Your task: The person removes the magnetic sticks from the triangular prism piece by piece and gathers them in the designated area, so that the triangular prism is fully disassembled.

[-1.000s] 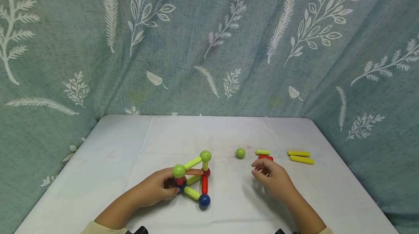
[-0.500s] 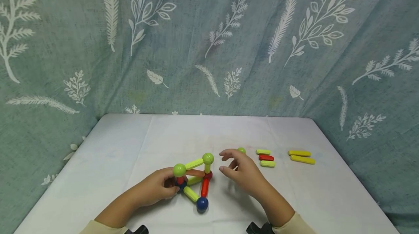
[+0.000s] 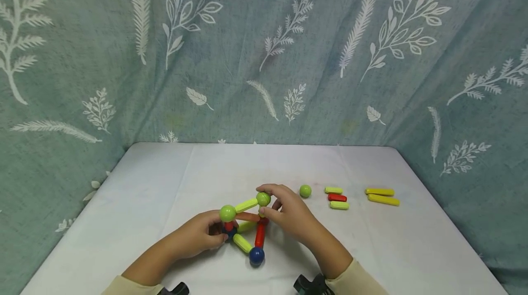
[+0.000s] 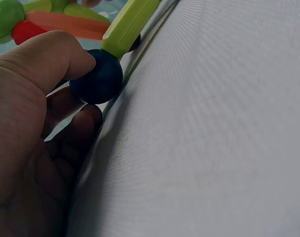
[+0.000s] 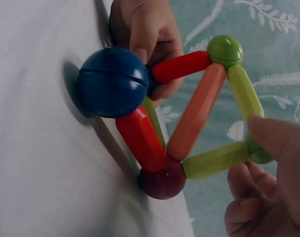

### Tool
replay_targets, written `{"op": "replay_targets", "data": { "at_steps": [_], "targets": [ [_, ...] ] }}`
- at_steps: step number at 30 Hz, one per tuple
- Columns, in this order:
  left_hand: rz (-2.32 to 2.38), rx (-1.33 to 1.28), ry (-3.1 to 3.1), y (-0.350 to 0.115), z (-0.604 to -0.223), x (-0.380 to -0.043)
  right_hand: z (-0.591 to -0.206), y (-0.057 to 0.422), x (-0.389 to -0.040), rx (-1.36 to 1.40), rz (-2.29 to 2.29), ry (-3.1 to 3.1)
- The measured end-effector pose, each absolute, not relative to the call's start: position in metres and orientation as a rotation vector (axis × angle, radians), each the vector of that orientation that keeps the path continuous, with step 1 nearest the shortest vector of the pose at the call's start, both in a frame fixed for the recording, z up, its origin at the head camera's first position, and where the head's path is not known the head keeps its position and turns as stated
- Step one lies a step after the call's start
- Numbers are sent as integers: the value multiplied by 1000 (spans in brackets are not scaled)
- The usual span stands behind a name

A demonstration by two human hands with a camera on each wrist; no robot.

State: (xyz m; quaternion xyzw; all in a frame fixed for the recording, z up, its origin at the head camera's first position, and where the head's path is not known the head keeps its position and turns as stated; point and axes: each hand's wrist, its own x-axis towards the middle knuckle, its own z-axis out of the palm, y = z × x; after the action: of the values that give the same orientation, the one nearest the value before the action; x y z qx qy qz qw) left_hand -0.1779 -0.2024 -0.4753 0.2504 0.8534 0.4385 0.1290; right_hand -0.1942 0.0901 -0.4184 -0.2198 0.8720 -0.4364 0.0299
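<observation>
A frame of ball-and-rod building toy pieces stands on the white table, between both hands. My left hand [image 3: 198, 233] grips the dark blue ball [image 4: 103, 81] at its left corner, thumb over the ball. Above that corner a green ball [image 3: 227, 213] tops a short red rod. With thumb and fingers, my right hand [image 3: 290, 210] pinches the other upper green ball [image 3: 263, 198]. An orange rod [image 5: 196, 113] slants from the left green ball down to a dark red ball [image 5: 162, 182]. A second blue ball [image 3: 256, 256] rests in front, joined to a red rod [image 3: 260, 235].
Right of the frame lie a loose green ball [image 3: 305, 191], two light green rods [image 3: 339, 205] with a red rod [image 3: 337, 198] between them, and two yellow rods [image 3: 383, 200] farther right. A leaf-patterned curtain [image 3: 264, 57] hangs behind the table.
My right hand has moved left from beside the loose rods to the frame and taken hold of its right upper green ball. The left hand keeps its grip; the frame has shifted slightly.
</observation>
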Motion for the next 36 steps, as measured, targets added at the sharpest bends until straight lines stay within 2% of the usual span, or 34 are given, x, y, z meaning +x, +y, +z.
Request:
{"op": "replay_targets", "data": {
  "at_steps": [22, 36],
  "targets": [
    [1250, 735, 2501, -203, -473, -178, -423, 79, -191, -753, -1274, 2739],
    [1300, 744, 2474, -203, -472, -179, -428, 81, -192, -620, -1346, 2778]
  ]
}}
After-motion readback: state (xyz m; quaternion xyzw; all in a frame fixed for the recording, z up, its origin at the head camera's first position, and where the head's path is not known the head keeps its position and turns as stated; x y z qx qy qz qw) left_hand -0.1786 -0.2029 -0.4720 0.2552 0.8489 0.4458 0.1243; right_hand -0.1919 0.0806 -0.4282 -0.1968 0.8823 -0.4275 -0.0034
